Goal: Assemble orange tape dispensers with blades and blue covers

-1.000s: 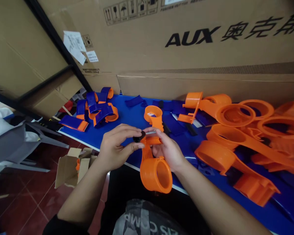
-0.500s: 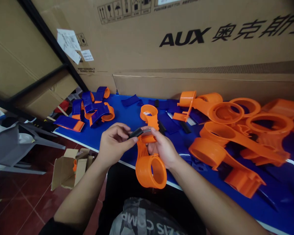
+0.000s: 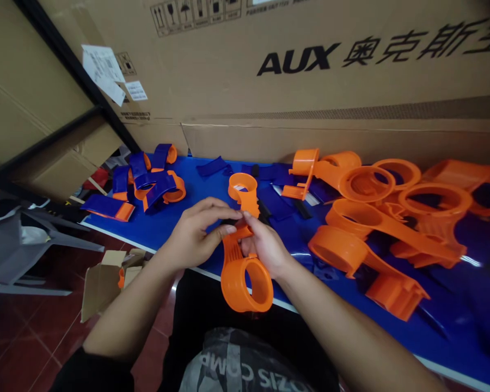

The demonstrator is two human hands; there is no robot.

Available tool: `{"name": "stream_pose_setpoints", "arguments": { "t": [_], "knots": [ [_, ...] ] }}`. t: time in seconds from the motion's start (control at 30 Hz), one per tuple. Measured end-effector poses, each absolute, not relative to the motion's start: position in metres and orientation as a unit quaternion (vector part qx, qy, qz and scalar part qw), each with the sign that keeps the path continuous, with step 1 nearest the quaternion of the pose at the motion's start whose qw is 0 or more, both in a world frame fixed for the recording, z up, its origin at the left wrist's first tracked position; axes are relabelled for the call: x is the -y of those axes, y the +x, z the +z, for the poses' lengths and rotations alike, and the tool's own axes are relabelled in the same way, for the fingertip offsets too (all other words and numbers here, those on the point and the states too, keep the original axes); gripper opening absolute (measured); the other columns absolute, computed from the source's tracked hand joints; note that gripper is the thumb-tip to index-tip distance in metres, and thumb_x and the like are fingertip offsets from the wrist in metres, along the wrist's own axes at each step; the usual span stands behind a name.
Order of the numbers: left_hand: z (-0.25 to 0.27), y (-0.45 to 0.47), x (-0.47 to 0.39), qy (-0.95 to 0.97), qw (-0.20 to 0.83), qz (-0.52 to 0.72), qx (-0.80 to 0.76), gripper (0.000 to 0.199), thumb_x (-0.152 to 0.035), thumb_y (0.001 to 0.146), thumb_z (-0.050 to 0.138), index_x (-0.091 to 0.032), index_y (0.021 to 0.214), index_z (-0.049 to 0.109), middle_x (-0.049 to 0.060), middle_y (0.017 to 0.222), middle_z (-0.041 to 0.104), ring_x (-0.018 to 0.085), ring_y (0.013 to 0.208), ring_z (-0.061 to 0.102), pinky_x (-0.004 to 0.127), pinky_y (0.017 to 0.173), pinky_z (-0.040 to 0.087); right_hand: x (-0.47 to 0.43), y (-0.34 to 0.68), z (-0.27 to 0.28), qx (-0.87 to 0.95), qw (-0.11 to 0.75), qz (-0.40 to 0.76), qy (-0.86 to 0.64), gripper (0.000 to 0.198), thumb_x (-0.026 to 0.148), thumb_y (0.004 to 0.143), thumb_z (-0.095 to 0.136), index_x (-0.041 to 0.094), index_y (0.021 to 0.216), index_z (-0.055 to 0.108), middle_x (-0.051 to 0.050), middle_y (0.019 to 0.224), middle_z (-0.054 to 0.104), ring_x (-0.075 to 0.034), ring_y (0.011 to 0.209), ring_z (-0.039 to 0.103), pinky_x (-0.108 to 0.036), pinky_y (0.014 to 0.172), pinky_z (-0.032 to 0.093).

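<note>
Left hand (image 3: 198, 234) is pinching a black piece (image 3: 228, 222), and my right hand (image 3: 269, 247) is gripping an orange holder (image 3: 232, 286) over the tabletop (image 3: 212, 188) edge. I'm guessing the blue-topped holders (image 3: 161, 189) are sitting finished, while mine and the bare holders (image 3: 341, 250) are waiting.

The single view looks from the wearer's head, forward and down. The left hand (image 3: 196, 235) and right hand (image 3: 268, 247) are near, mid-frame, with the worktop (image 3: 206, 190) beyond and a large carton (image 3: 212, 81) behind.
</note>
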State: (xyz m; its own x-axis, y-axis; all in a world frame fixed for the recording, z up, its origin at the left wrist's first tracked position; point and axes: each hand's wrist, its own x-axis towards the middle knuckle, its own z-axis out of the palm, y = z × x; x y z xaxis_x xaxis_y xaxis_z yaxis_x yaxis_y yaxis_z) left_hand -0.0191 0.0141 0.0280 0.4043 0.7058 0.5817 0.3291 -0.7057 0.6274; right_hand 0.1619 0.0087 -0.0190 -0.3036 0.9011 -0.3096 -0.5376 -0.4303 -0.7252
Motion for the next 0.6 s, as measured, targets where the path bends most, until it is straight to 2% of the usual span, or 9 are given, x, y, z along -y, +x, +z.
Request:
{"name": "stream_pose_setpoints", "arguments": {
  "t": [0.13, 0.33, 0.4, 0.5, 0.6],
  "knots": [
    [0.020, -0.010, -0.025, 0.852, 0.143, 0.430, -0.264, 0.023, -0.018, 0.100, 0.070, -0.024, 0.122, 0.077, 0.008, 0.113, 0.080, 0.019, 0.105, 0.077, 0.036, 0.092, 0.064, -0.007, 0.163, -0.020, 0.249, 0.456, 0.757, -0.397, 0.051, 0.066, 0.075, 0.084, 0.021, 0.085, 0.063, 0.007, 0.050, 0.051, -0.010, 0.042, 0.040, -0.027, 0.044, 0.027],
    [0.010, -0.010, -0.041, 0.873, 0.119, 0.410, -0.236, 0.018, -0.022, 0.098, 0.075, -0.024, 0.115, 0.079, 0.008, 0.109, 0.083, 0.021, 0.100, 0.079, 0.039, 0.089, 0.066, -0.013, 0.164, -0.027, 0.253, 0.463, 0.750, -0.400, 0.051, 0.071, 0.082, 0.076, 0.022, 0.096, 0.068, 0.006, 0.052, 0.052, -0.012, 0.042, 0.042, -0.028, 0.043, 0.028],
    [0.011, -0.012, -0.045, 0.883, 0.122, 0.387, -0.234, 0.017, -0.022, 0.097, 0.074, -0.024, 0.114, 0.080, 0.009, 0.113, 0.080, 0.020, 0.102, 0.078, 0.036, 0.088, 0.065, -0.015, 0.162, -0.031, 0.249, 0.475, 0.753, -0.382, 0.051, 0.069, 0.083, 0.076, 0.022, 0.101, 0.070, 0.004, 0.058, 0.058, -0.014, 0.047, 0.049, -0.028, 0.046, 0.035],
    [0.012, -0.015, -0.051, 0.891, 0.156, 0.356, -0.233, 0.016, -0.021, 0.095, 0.076, -0.025, 0.110, 0.081, 0.011, 0.119, 0.075, 0.019, 0.101, 0.076, 0.033, 0.084, 0.064, -0.016, 0.159, -0.036, 0.256, 0.494, 0.747, -0.365, 0.050, 0.067, 0.085, 0.075, 0.023, 0.109, 0.073, -0.001, 0.075, 0.072, -0.020, 0.067, 0.067, -0.032, 0.058, 0.049],
    [0.011, -0.019, -0.056, 0.891, 0.184, 0.341, -0.238, 0.015, -0.020, 0.094, 0.077, -0.023, 0.108, 0.082, 0.012, 0.116, 0.075, 0.020, 0.098, 0.076, 0.033, 0.083, 0.064, -0.014, 0.157, -0.039, 0.289, 0.493, 0.733, -0.370, 0.050, 0.067, 0.087, 0.073, 0.025, 0.114, 0.073, -0.003, 0.081, 0.075, -0.024, 0.077, 0.071, -0.035, 0.064, 0.053]
  ]
}}
